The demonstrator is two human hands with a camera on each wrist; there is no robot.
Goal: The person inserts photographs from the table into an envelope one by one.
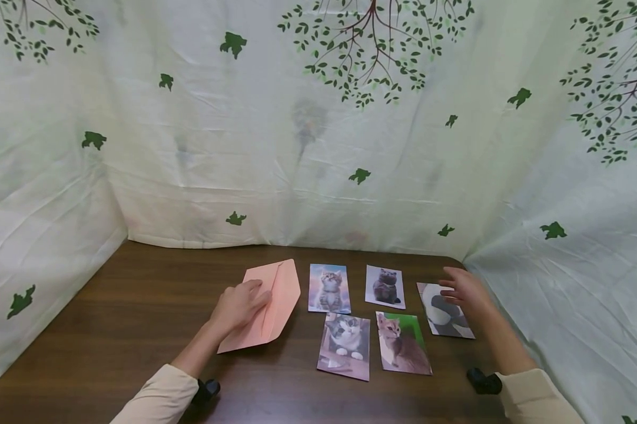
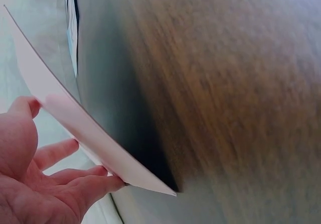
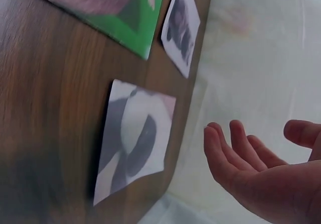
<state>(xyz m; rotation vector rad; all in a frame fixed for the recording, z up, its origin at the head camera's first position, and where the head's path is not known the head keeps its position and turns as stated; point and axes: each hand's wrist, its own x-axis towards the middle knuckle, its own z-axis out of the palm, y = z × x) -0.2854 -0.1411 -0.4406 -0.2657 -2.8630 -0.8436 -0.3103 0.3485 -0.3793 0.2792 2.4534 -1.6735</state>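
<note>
My left hand (image 1: 242, 307) holds a pink paper envelope (image 1: 287, 294) by its upper face, thumb and fingertips spread against it. The left wrist view shows the envelope (image 2: 75, 118) tilted, with a dark shadow beneath it. My right hand (image 1: 469, 291) hovers over the right end of a black-and-white panda picture card (image 1: 437, 309), its fingers loosely bent and holding nothing. That card (image 3: 135, 138) lies on the table in the right wrist view, apart from the fingers.
Four kitten and cat cards lie between the hands: grey tabby (image 1: 330, 288), dark cat (image 1: 385, 287), grey-and-white kitten (image 1: 344, 347) and brown cat on green (image 1: 403, 344). The brown wooden table (image 1: 138, 318) meets a leaf-print cloth (image 1: 297, 206) behind and at the sides.
</note>
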